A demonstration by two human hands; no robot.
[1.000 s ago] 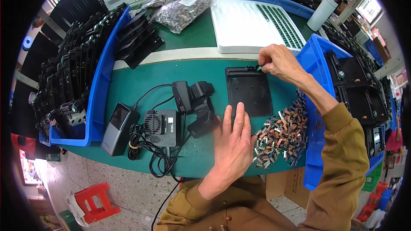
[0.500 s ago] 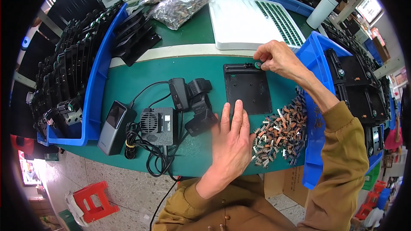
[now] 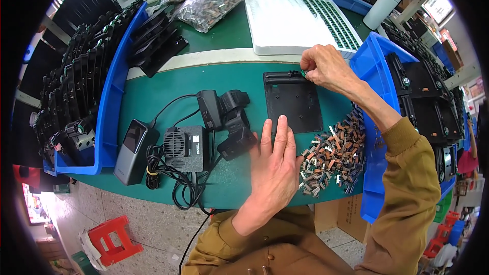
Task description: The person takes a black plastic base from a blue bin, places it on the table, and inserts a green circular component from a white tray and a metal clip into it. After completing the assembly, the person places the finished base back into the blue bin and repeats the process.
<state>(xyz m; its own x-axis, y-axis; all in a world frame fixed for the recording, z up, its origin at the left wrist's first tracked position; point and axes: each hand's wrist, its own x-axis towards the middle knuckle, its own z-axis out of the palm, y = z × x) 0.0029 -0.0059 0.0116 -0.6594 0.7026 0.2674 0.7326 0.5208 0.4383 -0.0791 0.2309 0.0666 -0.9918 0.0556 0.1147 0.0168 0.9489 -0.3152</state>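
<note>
A flat black plastic plate [image 3: 294, 107] lies on the green table mat, with a raised bar along its far edge. My right hand [image 3: 328, 67] is at the plate's far right corner, its thumb and fingers pinched over a small round green part [image 3: 304, 73] that is mostly hidden. My left hand [image 3: 272, 170] lies open, fingers stretched out, with its fingertips at the plate's near left edge. Right of that hand spreads a pile of small slide-switch-like parts [image 3: 333, 160], brown, white and grey.
To the left are a power bank [image 3: 135, 147], a grey vented box [image 3: 186, 147] with coiled black cables and a black jointed device [image 3: 229, 117]. Blue bins [image 3: 109, 122] of black plates flank the table. Behind stand a white tray [image 3: 275, 20] and bagged parts [image 3: 211, 7].
My right fingers have closed further over the plate's corner, covering most of the green part seen before. The left hand stays in place. The whole view has shifted slightly.
</note>
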